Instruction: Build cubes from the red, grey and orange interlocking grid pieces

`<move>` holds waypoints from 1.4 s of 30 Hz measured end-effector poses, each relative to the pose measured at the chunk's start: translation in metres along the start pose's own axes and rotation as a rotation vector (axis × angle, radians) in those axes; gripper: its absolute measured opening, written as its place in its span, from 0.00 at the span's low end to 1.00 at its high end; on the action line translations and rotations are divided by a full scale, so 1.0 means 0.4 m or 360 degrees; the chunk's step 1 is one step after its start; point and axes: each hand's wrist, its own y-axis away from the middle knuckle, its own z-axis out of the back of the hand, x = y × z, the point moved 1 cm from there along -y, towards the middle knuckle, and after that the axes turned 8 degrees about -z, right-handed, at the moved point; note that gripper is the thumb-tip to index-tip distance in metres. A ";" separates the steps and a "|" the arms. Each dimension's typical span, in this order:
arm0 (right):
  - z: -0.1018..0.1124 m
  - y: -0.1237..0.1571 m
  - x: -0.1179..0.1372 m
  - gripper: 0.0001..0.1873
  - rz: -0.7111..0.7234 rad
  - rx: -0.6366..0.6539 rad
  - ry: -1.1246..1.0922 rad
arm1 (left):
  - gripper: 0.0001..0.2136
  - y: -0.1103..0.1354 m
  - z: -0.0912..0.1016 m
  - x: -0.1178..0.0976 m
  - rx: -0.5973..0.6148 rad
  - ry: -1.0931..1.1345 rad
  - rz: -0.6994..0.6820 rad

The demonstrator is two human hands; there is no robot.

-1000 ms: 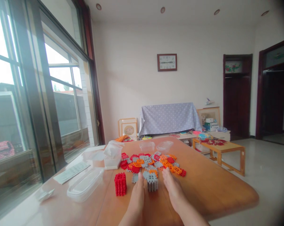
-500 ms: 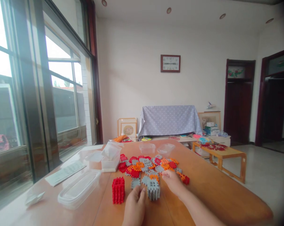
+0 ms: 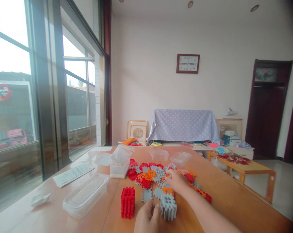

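Note:
My left hand [image 3: 148, 217] rests at the table's near edge, just left of a stack of grey interlocking plastic tiles [image 3: 169, 207]. Its thumb and fingers are closed together; what lies between them, if anything, is hidden. To its left stands a taller stack of red tiles [image 3: 127, 203]. Over the loose pile, my right hand [image 3: 177, 181] has its fingers bent and closed at the pieces, and what they pinch I cannot make out. The pile mixes red tiles [image 3: 146, 183], orange tiles [image 3: 150, 175] and grey tiles [image 3: 146, 195].
On the left of the wooden table [image 3: 107, 197] lie a clear plastic lid [image 3: 85, 195], a paper sheet [image 3: 73, 174] and a small crumpled packet [image 3: 40, 200]. A white box [image 3: 119, 171] and clear containers [image 3: 159, 154] stand farther back. A low bench [image 3: 246, 166] is at right.
My right hand has shifted away from me, deeper over the loose tiles. My left hand stays beside the grey stack. The whole view has swung left.

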 end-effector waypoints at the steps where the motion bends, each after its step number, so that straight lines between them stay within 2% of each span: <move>1: -0.001 -0.006 0.007 0.18 0.0043 0.0001 0.0032 | 0.16 -0.001 -0.004 0.006 -0.0011 -0.0015 0.0002; 5: -0.016 -0.026 0.028 0.38 0.0236 0.0078 0.0112 | 0.16 -0.005 -0.012 0.020 0.0007 -0.0038 -0.0002; 8: -0.037 -0.040 0.035 0.44 0.0322 0.0148 0.0146 | 0.16 -0.006 -0.009 0.021 0.0029 -0.0033 -0.0007; 10: -0.051 -0.049 0.036 0.42 0.0346 0.0168 0.0164 | 0.15 -0.006 -0.007 0.020 0.0041 -0.0035 -0.0007; 13: -0.067 -0.059 0.035 0.33 0.0345 0.0146 0.0176 | 0.15 -0.006 -0.005 0.016 0.0055 -0.0043 0.0010; 18: -0.062 -0.056 0.036 0.20 0.0336 0.0015 0.0163 | 0.15 -0.004 -0.003 0.002 0.0047 -0.0091 0.0036; 24: -0.002 -0.025 0.016 0.14 0.0284 -0.0185 0.0146 | 0.14 0.000 0.006 -0.012 0.0076 -0.0104 0.0067; 29: 0.064 0.037 -0.024 0.07 0.0203 -0.0317 0.0264 | 0.15 0.006 0.017 -0.038 0.0102 -0.0103 0.0072; 31: 0.084 0.076 -0.033 0.07 0.0208 -0.0325 0.0338 | 0.15 0.009 0.023 -0.058 0.0096 -0.0089 0.0095; 34: 0.101 0.133 -0.041 0.13 0.0276 -0.0207 0.0364 | 0.15 0.014 0.030 -0.084 0.0069 -0.0057 0.0088; 36: 0.105 0.158 -0.051 0.13 0.0303 -0.0133 0.0313 | 0.15 0.016 0.032 -0.091 0.0054 -0.0053 0.0085; 40: 0.112 0.164 -0.096 0.08 0.0182 -0.0165 0.0122 | 0.16 0.018 0.031 -0.088 0.0041 -0.0022 0.0077; 42: 0.117 0.158 -0.121 0.13 0.0106 -0.0211 0.0050 | 0.16 0.019 0.032 -0.088 0.0035 -0.0014 0.0069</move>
